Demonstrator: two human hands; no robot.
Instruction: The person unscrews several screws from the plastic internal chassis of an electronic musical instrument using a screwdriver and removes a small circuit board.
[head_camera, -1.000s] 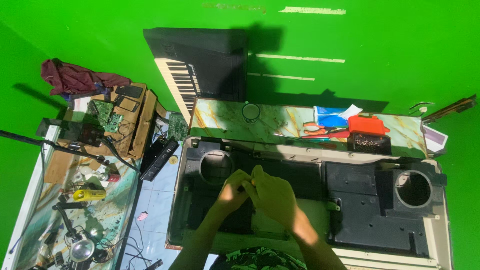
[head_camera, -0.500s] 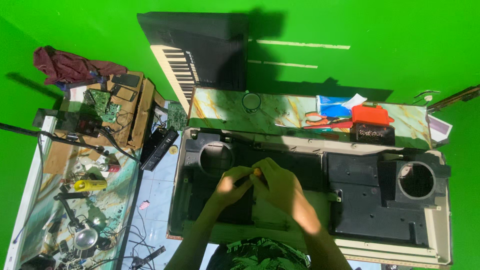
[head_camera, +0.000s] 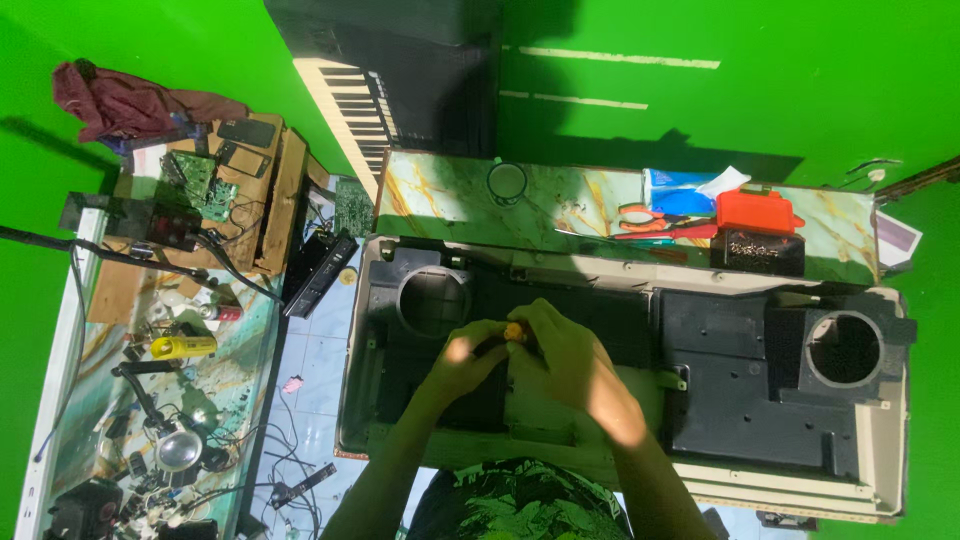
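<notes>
Both hands cupped together (fingers curled) over screwdriver.

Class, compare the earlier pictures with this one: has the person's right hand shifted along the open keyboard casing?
No. The right hand stays just right of the left speaker hole, on the orange-tipped tool; only the camera moved.

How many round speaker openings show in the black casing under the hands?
2. One round opening sits at the casing's left end, just left of the left hand. The other round opening sits at the far right end. The hands and arms may hide more.
</notes>
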